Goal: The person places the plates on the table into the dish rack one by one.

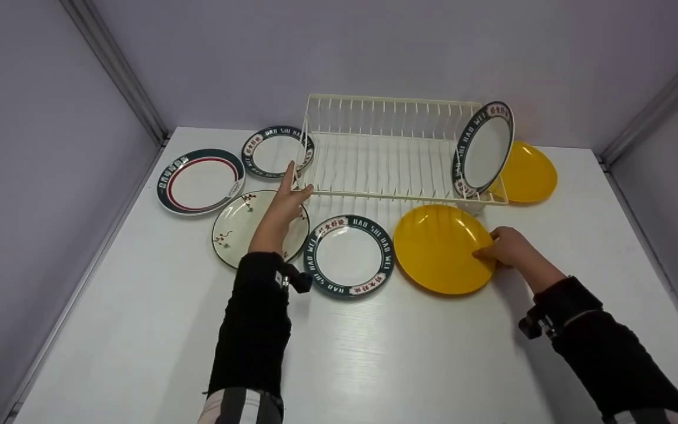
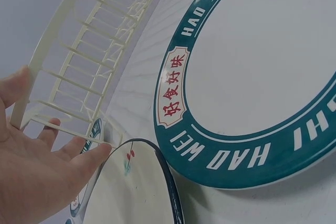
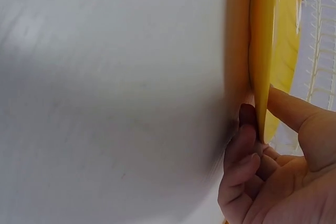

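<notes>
My left hand [image 1: 296,181] is open, its straight fingers touching the front-left corner of the cream wire dish rack [image 1: 386,154]. The left wrist view shows those fingers [image 2: 79,153] against the rack's wires [image 2: 89,51], above a cream floral plate [image 2: 136,187]. My right hand [image 1: 488,248] pinches the right rim of a yellow plate [image 1: 436,250] lying on the white table in front of the rack. In the right wrist view the thumb lies on top of the yellow plate [image 3: 262,51] and the fingers [image 3: 241,145] curl under its edge, which is slightly raised.
A teal-rimmed plate [image 1: 349,256] lies between my hands, with the floral plate [image 1: 236,227] to its left. Further left lie a red-ringed plate [image 1: 200,181] and a small teal plate [image 1: 274,152]. One teal plate [image 1: 483,148] stands in the rack; another yellow plate [image 1: 532,174] lies behind it.
</notes>
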